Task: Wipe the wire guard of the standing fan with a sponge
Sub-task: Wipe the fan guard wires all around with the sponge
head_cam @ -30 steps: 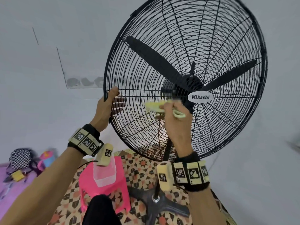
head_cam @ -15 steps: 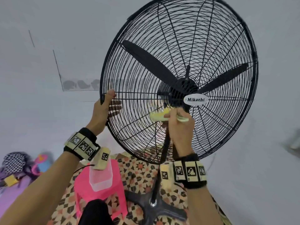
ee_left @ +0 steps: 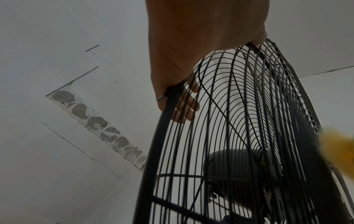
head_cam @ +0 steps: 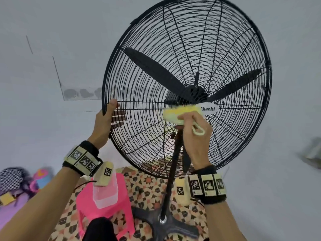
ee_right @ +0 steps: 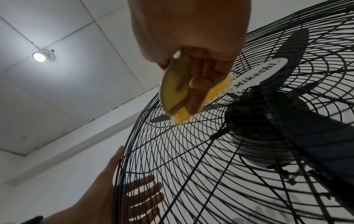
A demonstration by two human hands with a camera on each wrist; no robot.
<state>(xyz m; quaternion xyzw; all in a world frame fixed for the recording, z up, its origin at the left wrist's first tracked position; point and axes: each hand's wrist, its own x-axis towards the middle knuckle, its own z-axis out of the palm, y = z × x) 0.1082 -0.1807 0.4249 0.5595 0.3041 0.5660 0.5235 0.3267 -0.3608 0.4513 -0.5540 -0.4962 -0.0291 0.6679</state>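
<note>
The black round wire guard [head_cam: 173,49] of the standing fan is gripped at its left rim by the left hand [head_cam: 104,122], thumb in front and fingers spread behind, apparently to steady it. The yellow bristled sponge with its pale plastic handle [head_cam: 180,113] is clamped in the right hand's [head_cam: 194,129] curled fingers and pressed against the guard's centre, just beside the white oval badge [head_cam: 208,108].

Stool [head_cam: 104,202] left of fan stand [head_cam: 171,180], on floor [head_cam: 147,185]
</note>
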